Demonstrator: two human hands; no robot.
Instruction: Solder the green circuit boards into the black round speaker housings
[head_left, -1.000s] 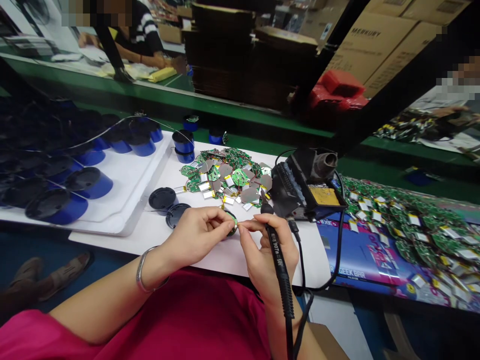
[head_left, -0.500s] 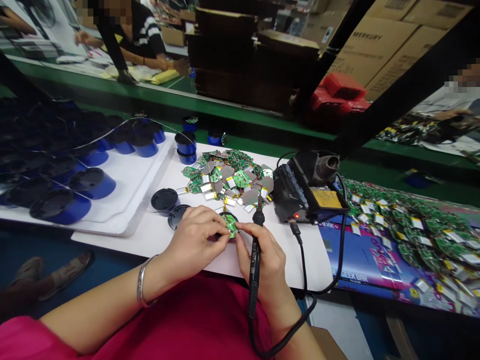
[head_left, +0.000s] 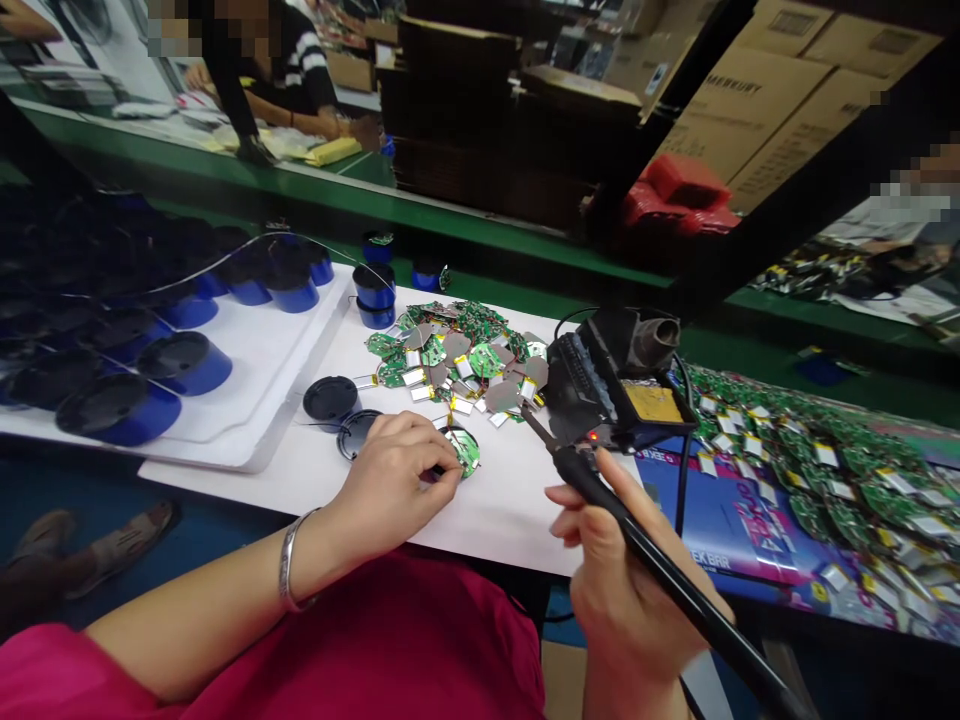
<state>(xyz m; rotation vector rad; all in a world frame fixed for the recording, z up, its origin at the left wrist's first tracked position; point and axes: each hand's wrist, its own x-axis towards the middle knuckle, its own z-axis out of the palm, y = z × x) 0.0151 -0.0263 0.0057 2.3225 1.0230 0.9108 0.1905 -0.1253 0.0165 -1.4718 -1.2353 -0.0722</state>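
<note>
My left hand (head_left: 401,480) pinches a small green circuit board (head_left: 468,450) near the front of the white work surface. The board sits in a dark round cap, partly hidden by my fingers. In my right hand (head_left: 637,590) is a black soldering iron (head_left: 583,478), gripped like a pen and slanting up to the left. Its metal tip is apart from the board, near the pile of circuit boards (head_left: 487,357) with silver battery cells. A black soldering station (head_left: 581,385) with a yellow sponge (head_left: 654,402) stands just beyond the iron.
Blue-and-black round housings (head_left: 184,362) fill a white foam tray (head_left: 259,440) on the left. Two dark caps (head_left: 330,398) lie left of the boards. More boards with cells (head_left: 825,470) cover the right side. Solder wire (head_left: 225,262) arches over the tray. A person works across the green bench.
My right hand has moved right, away from the board, and the soldering iron has swung from upright to a slant. My left hand stays at the board.
</note>
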